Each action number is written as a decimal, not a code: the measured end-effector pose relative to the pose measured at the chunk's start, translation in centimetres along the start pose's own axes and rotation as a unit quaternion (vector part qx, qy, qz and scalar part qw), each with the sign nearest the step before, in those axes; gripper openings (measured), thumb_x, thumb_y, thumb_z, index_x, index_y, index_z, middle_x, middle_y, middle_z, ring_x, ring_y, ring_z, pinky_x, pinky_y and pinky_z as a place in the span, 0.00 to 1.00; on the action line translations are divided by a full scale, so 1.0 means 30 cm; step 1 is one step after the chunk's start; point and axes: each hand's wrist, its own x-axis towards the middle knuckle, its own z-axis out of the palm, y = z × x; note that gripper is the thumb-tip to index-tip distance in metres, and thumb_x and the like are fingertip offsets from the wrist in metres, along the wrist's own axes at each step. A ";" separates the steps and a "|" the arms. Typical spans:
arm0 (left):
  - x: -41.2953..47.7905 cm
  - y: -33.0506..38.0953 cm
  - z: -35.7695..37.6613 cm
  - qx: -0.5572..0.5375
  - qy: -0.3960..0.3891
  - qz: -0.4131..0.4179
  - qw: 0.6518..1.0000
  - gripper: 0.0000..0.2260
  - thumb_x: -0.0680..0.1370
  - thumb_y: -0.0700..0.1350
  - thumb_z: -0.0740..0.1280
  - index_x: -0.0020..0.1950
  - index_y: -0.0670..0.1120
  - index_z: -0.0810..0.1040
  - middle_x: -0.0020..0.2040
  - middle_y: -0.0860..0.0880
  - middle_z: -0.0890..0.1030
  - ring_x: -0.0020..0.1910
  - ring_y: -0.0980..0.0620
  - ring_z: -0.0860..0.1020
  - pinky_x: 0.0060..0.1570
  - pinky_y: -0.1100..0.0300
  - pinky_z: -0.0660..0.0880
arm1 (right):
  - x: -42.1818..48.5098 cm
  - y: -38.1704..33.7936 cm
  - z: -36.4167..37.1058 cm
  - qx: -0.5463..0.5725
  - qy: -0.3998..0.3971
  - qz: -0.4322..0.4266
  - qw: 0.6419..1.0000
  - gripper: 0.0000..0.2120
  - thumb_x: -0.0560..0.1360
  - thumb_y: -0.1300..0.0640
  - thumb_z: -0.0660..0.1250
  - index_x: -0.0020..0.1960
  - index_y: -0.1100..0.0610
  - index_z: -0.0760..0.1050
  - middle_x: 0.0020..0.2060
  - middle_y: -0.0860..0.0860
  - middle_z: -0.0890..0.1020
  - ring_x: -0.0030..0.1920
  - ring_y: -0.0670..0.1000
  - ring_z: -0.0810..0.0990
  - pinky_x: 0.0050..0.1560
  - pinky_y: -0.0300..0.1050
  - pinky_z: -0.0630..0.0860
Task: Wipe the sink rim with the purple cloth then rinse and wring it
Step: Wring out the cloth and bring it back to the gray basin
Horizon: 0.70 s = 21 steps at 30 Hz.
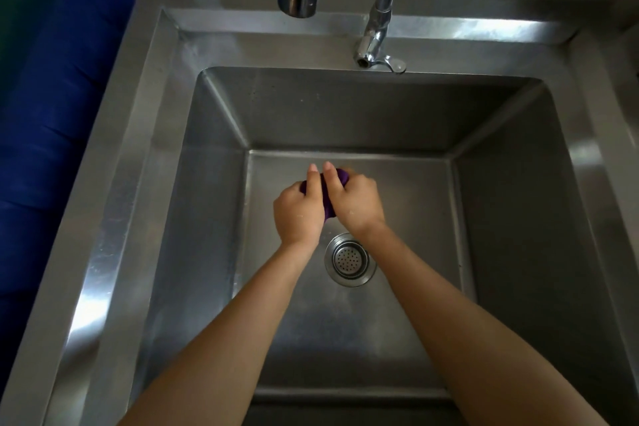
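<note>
Gripping cloth (327,201) near strainer (350,261): left hand (299,214), right hand (359,204).

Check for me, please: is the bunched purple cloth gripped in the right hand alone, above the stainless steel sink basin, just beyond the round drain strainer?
Not quite: the head view shows the left hand and the right hand gripping the bunched purple cloth together, above the stainless steel sink basin, just beyond the round drain strainer.

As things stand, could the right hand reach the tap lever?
Probably yes: nothing stands between the right hand and the tap lever, though its fingers grip the purple cloth.
</note>
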 end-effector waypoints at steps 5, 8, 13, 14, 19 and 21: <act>-0.001 -0.029 0.012 0.057 -0.003 0.028 0.998 0.24 0.78 0.55 0.56 0.24 0.45 0.69 0.24 0.48 0.72 0.31 0.46 0.72 0.33 0.58 0.63 | -0.007 0.034 0.014 0.018 0.001 0.003 1.000 0.22 0.78 0.48 0.56 0.27 0.52 0.65 0.24 0.50 0.72 0.27 0.50 0.71 0.36 0.44 0.67; 0.000 -0.032 0.010 0.072 -0.005 0.060 0.996 0.23 0.79 0.53 0.57 0.28 0.42 0.74 0.26 0.44 0.74 0.31 0.45 0.73 0.33 0.58 0.63 | -0.008 0.044 0.016 0.028 0.008 0.003 1.000 0.22 0.78 0.50 0.57 0.26 0.53 0.66 0.24 0.50 0.72 0.27 0.49 0.70 0.36 0.43 0.66; 0.016 -0.043 0.003 0.065 -0.011 0.142 0.988 0.24 0.74 0.55 0.54 0.29 0.39 0.75 0.28 0.37 0.78 0.32 0.39 0.76 0.32 0.53 0.67 | -0.006 0.044 0.002 0.030 0.002 -0.029 0.999 0.22 0.78 0.53 0.57 0.26 0.55 0.66 0.22 0.51 0.71 0.27 0.51 0.69 0.35 0.43 0.65; 0.018 -0.041 -0.001 0.059 -0.015 0.154 0.986 0.24 0.74 0.56 0.54 0.28 0.39 0.74 0.28 0.37 0.77 0.31 0.39 0.75 0.32 0.51 0.68 | -0.006 0.040 -0.004 0.030 -0.002 -0.041 0.999 0.22 0.78 0.54 0.57 0.26 0.56 0.65 0.22 0.50 0.70 0.26 0.49 0.68 0.33 0.43 0.64; 0.033 -0.018 -0.022 0.075 -0.044 0.191 0.978 0.21 0.74 0.55 0.54 0.26 0.43 0.69 0.23 0.44 0.71 0.27 0.46 0.69 0.32 0.58 0.62 | -0.003 0.034 -0.016 0.068 -0.012 -0.061 0.996 0.20 0.78 0.57 0.58 0.28 0.60 0.67 0.21 0.50 0.68 0.25 0.47 0.65 0.31 0.41 0.63; 0.032 -0.020 -0.025 0.077 -0.055 0.195 0.976 0.20 0.74 0.54 0.55 0.25 0.45 0.67 0.22 0.48 0.68 0.26 0.48 0.68 0.31 0.59 0.61 | -0.001 0.042 -0.011 0.088 -0.008 -0.055 0.995 0.21 0.78 0.57 0.58 0.26 0.58 0.65 0.21 0.49 0.67 0.24 0.44 0.63 0.27 0.36 0.62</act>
